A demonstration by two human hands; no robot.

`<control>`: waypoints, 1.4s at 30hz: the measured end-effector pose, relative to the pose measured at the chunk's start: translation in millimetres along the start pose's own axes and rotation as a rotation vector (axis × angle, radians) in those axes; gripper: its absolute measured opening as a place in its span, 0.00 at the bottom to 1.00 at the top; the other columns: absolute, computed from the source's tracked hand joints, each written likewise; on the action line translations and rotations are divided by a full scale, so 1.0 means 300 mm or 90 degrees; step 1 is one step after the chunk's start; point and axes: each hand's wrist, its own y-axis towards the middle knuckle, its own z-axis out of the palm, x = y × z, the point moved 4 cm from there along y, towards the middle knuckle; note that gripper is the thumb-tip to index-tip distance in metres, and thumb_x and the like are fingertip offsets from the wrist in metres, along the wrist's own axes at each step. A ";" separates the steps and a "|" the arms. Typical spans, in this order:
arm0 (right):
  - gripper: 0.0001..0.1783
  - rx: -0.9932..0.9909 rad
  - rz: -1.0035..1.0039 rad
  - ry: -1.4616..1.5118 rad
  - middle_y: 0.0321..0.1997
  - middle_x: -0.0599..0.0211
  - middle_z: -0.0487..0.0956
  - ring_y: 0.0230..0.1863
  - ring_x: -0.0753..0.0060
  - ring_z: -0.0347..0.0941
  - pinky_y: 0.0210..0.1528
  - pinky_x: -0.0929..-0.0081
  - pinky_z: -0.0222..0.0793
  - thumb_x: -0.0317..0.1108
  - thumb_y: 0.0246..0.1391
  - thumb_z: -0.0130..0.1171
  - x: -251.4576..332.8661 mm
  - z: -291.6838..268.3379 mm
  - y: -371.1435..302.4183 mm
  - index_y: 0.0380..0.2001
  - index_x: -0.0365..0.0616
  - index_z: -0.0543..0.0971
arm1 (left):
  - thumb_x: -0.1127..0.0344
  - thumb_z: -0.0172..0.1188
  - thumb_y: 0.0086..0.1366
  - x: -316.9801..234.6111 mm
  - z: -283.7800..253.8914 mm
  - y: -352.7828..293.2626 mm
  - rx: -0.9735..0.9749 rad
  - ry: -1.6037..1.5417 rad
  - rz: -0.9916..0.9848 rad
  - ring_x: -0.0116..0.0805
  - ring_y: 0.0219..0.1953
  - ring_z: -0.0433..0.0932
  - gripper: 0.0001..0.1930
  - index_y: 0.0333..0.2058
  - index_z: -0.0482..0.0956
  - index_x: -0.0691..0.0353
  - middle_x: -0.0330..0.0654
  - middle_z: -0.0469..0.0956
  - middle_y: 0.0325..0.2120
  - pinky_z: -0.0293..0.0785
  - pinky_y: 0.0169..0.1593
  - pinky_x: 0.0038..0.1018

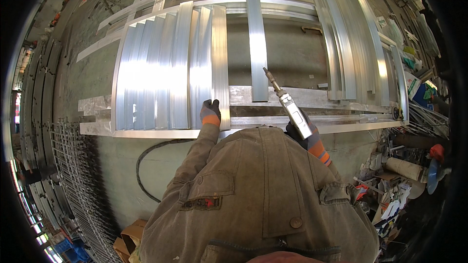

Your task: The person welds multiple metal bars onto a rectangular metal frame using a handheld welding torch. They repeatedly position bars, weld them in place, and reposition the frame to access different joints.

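Our left hand (210,113) touches edge slat's (221,63) near end, closure unclear | our right hand (313,134) wraps power tool (292,113), lone slat (256,38) ahead-left | both slats run lengthwise away from us

Right hand (313,134): partly behind the tool (294,113)
Hose (138,165): ends hidden
Box (130,235): partly behind coat (278,185)
Coat: bottom cut off

"Where is glare washing out detail?"
"On the slats (183,68), toward the frame's (341,127) left edge; they are reflecting white."
"Shadow?"
"A soft, dark band is crossing the floor (292,53) inside the frame."
"Distortion?"
"Straight lines are bending; black is filling the view's corners."
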 end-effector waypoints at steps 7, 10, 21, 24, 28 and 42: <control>0.39 -0.004 -0.031 -0.018 0.60 0.59 0.85 0.53 0.69 0.82 0.56 0.67 0.80 0.24 0.63 0.76 -0.006 -0.001 0.002 0.75 0.40 0.73 | 0.47 0.70 0.71 0.021 0.020 0.012 -0.008 0.022 0.013 0.62 0.57 0.86 0.28 0.58 0.85 0.63 0.61 0.88 0.54 0.79 0.64 0.47; 0.39 -0.007 -0.034 0.006 0.60 0.60 0.85 0.53 0.71 0.81 0.55 0.68 0.81 0.23 0.63 0.76 -0.009 0.003 0.003 0.75 0.41 0.73 | 0.47 0.70 0.71 0.032 0.031 0.023 -0.004 0.025 0.008 0.62 0.57 0.86 0.28 0.58 0.85 0.63 0.61 0.88 0.53 0.79 0.64 0.48; 0.37 0.023 0.008 -0.053 0.56 0.58 0.86 0.51 0.66 0.83 0.53 0.64 0.81 0.29 0.65 0.75 0.017 -0.010 0.016 0.74 0.41 0.74 | 0.47 0.69 0.71 0.001 0.015 -0.006 -0.003 0.014 0.003 0.63 0.57 0.86 0.28 0.58 0.85 0.64 0.61 0.88 0.53 0.79 0.63 0.48; 0.37 0.021 0.000 -0.036 0.58 0.57 0.86 0.53 0.63 0.84 0.55 0.62 0.81 0.31 0.65 0.75 0.007 -0.011 0.017 0.74 0.41 0.74 | 0.46 0.69 0.72 -0.008 0.009 -0.011 -0.003 0.027 0.006 0.63 0.57 0.86 0.28 0.58 0.85 0.65 0.61 0.88 0.53 0.79 0.64 0.47; 0.37 0.006 -0.023 -0.013 0.61 0.55 0.85 0.56 0.62 0.84 0.59 0.62 0.80 0.30 0.65 0.75 -0.017 -0.005 0.019 0.75 0.41 0.73 | 0.46 0.69 0.72 -0.017 0.005 -0.014 0.000 0.029 0.004 0.62 0.57 0.86 0.28 0.58 0.85 0.64 0.61 0.88 0.54 0.79 0.64 0.47; 0.39 0.018 0.036 0.015 0.61 0.58 0.85 0.55 0.69 0.81 0.59 0.65 0.80 0.24 0.64 0.75 -0.004 -0.016 0.017 0.76 0.39 0.72 | 0.47 0.70 0.72 0.004 0.027 -0.017 0.001 0.035 0.003 0.63 0.58 0.85 0.27 0.58 0.86 0.64 0.61 0.88 0.54 0.79 0.65 0.48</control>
